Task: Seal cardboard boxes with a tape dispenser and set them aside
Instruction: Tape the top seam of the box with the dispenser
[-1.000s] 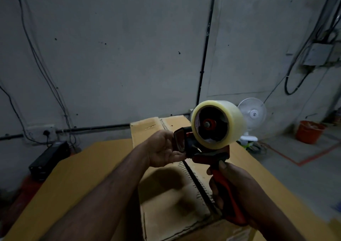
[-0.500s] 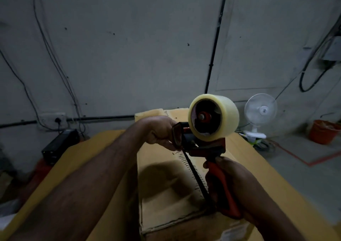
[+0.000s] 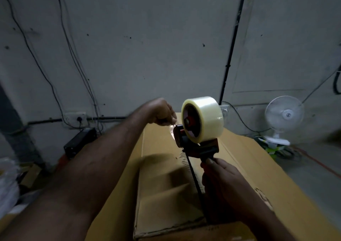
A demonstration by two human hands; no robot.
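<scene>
My right hand (image 3: 223, 183) is closed around the handle of the tape dispenser (image 3: 199, 147), with the thumb on top. I hold it in the air above the cardboard box (image 3: 162, 189), the tape roll (image 3: 203, 120) standing up and turned a little to my left. I hold it this way, I think, because the mouth of the dispenser then faces my left hand (image 3: 162, 112). The fingers of that hand are curled and narrow, and they pinch the clear tape end (image 3: 172, 129) just at the front of the dispenser (the picture is a little blurred there, but a shiny strip shows between fingertips and frame). My guess is that I free the end so it can stick on the box before I pull.

The box lies under both hands with its top flaps folded down. The dark seam (image 3: 192, 172) between them runs from near me toward the wall (image 3: 166, 47). I cannot see tape on it, so sealing seems not yet begun. The box rests on a wider cardboard sheet (image 3: 258, 167), which leaves room on both sides. The far edge of the box seems close to the wall, so there is little space there. Toward me the seam is free. A fan (image 3: 284, 115) stands on the floor at right, well apart.
</scene>
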